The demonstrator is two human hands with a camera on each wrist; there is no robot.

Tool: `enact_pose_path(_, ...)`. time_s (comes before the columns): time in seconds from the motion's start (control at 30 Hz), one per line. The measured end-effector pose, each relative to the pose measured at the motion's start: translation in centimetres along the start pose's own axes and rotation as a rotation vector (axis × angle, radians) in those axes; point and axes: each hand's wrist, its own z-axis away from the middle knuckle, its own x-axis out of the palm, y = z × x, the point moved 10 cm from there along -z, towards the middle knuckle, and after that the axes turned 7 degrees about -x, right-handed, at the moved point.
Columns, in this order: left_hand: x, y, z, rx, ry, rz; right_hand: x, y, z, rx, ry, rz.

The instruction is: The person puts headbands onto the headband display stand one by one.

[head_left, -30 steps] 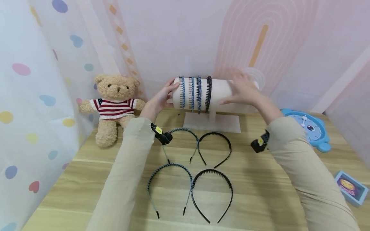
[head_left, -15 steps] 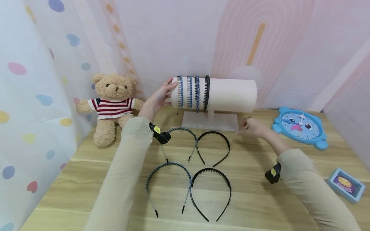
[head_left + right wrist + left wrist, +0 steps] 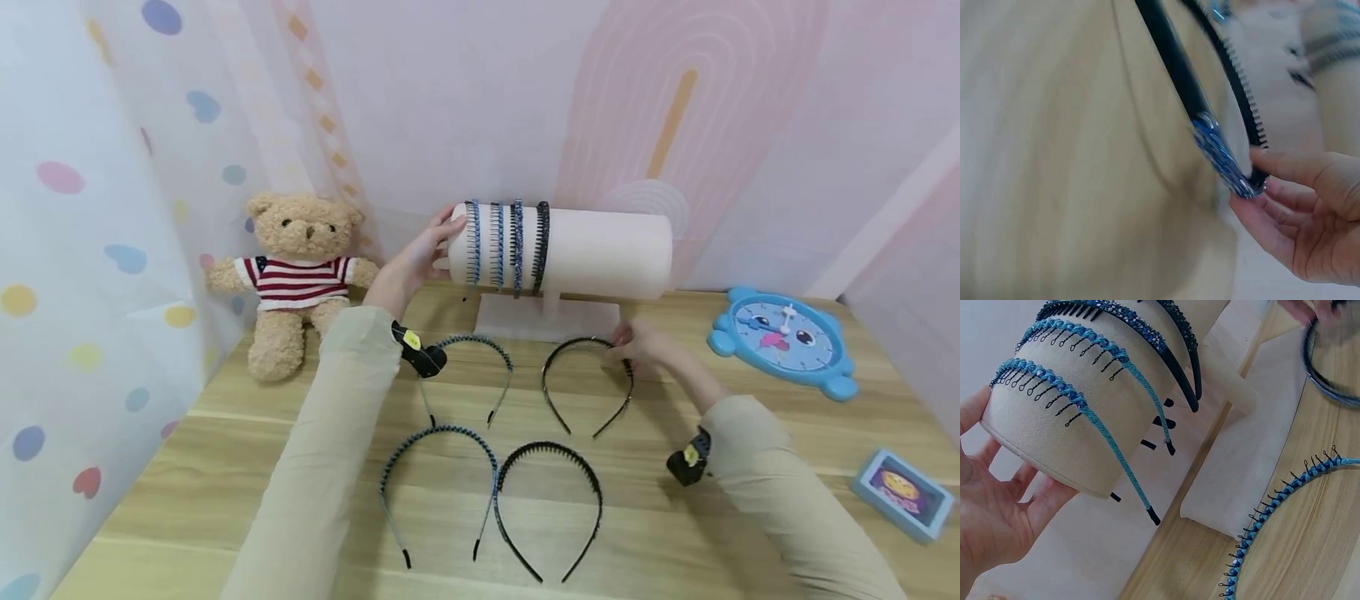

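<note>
A person's right grip (image 3: pixel 1322 231), closed to a pinch, has thumb and fingers on the curve of a dark headband (image 3: pixel 1179 72) with a glittering blue section, just in front of the pale base (image 3: pixel 502 317); whether it touches the wood-grained surface (image 3: pixel 645 533) cannot be told. The left grip (image 3: pixel 997 512), thumb and fingers partly curled, holds one end of the pale cylinder (image 3: pixel 607 250), which carries four headbands (image 3: pixel 1047 378) side by side. Two blue headbands (image 3: pixel 448 429) and a black headband (image 3: pixel 551 445) lie nearby, between a teddy bear (image 3: pixel 296 279) and a blue clock (image 3: pixel 783 333)
</note>
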Motion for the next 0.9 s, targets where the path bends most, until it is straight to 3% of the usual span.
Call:
enact_pose_path(0.17,-0.1,-0.1,0.0,-0.003,-0.001,-0.008,-4.1,3.2,3.5,0.139,-0.001,-0.246)
enact_pose_path(0.37,0.0,0.0,-0.3,0.008,-0.01,-0.004,-7.8,4.8,6.5,0.158,0.06,-0.423)
enact_pose_path(0.57,0.0,0.1,-0.2,0.009,-0.009,-0.014,-11.0,3.2,7.4,0.139,0.254,-0.499)
enact_pose_path(0.73,0.1,0.1,-0.1,0.01,-0.008,-0.02,-13.2,0.7,7.5,0.101,0.47,-0.455)
enact_pose_path(0.9,0.0,0.1,0.0,0.009,-0.008,-0.022,-13.7,-1.5,6.6,0.065,0.532,-0.431)
